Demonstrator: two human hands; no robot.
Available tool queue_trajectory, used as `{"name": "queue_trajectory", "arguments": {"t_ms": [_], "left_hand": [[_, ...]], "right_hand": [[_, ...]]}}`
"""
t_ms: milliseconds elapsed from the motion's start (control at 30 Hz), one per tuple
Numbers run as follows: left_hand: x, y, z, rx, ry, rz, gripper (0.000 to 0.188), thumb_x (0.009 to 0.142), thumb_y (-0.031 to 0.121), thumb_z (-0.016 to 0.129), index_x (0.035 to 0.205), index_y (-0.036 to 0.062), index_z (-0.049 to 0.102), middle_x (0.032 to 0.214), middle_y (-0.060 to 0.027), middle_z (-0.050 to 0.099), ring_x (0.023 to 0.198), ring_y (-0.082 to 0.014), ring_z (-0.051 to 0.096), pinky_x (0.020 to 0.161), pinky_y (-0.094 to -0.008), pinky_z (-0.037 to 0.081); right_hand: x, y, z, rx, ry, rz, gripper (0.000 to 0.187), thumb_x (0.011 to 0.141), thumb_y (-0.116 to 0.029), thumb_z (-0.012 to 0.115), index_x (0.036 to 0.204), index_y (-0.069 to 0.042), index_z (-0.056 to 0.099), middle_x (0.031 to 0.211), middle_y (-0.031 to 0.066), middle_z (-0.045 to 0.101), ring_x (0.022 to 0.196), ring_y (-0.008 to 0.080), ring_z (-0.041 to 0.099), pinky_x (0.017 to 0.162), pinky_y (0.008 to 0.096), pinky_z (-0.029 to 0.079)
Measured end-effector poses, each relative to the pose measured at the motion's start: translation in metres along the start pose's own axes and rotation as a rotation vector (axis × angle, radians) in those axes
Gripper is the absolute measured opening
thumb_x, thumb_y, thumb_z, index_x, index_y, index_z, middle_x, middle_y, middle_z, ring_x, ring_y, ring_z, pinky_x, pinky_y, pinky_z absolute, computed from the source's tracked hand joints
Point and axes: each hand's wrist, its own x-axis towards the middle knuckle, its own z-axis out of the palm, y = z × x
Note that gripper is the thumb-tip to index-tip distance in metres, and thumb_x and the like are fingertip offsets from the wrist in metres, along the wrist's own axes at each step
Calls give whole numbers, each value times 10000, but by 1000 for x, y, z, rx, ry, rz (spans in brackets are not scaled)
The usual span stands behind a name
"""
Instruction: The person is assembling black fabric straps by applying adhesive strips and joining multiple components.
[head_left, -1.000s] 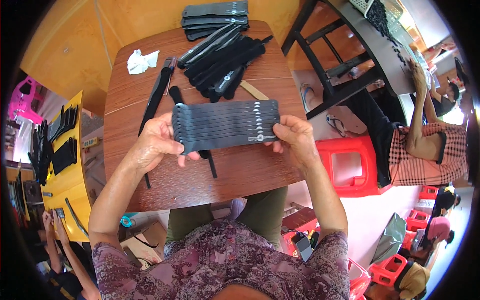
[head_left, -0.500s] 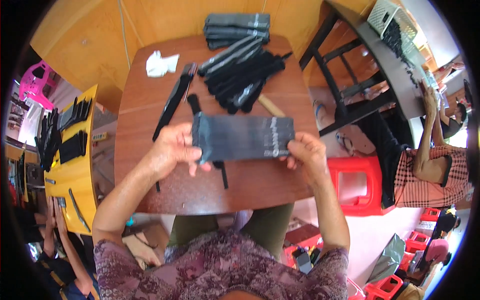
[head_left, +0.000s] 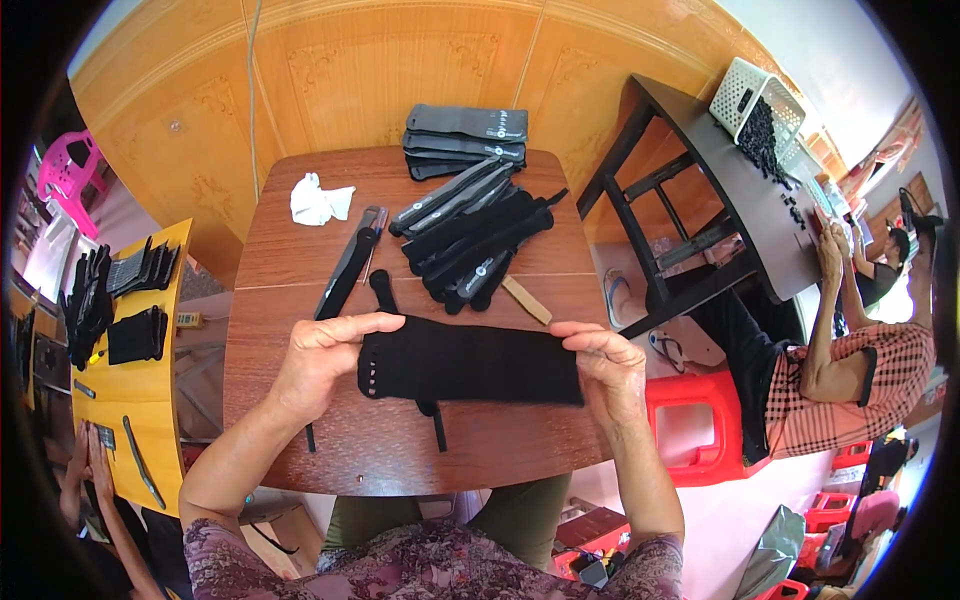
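Stretched flat between my hands is a wide black fabric band, its plain dark face showing and a row of small holes along its left end. My left hand grips that holed end with the thumb or a finger along the top edge. At the other end, my right hand pinches the upper corner. Under the band, narrow black straps stick out over the brown table. Beyond my left hand lie a long black strip and a short rounded black piece.
Folded black bands are stacked at the table's back, before a loose black pile. A tan stick and crumpled white tissue lie nearby. Co-workers sit at a yellow table on the left and a dark table on the right.
The band has been turned over: its grey printed face showed before, its plain black face shows now. My view has tilted up, so the table sits lower in the picture.
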Motion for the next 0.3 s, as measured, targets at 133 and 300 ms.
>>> {"name": "queue_trajectory", "arguments": {"t_ms": [133, 300], "left_hand": [[15, -6, -22, -423, -53, -99, 291, 772, -27, 640, 1062, -42, 659, 876, -112, 688, 731, -100, 632, 682, -242, 514], [39, 5, -7, -79, 11, 96, 362, 757, 15, 721, 1107, -11, 633, 981, -108, 678, 857, -136, 643, 773, -215, 506]], "right_hand": [[8, -7, 6, 224, 43, 171, 307, 799, -98, 635, 1054, 73, 622, 1148, 187, 619, 1098, 226, 550, 1004, 314, 344], [41, -4, 13, 32, 23, 37, 501, 786, -121, 687, 1225, 54, 522, 1263, 152, 559, 1230, 221, 460, 1070, 324, 277]]}}
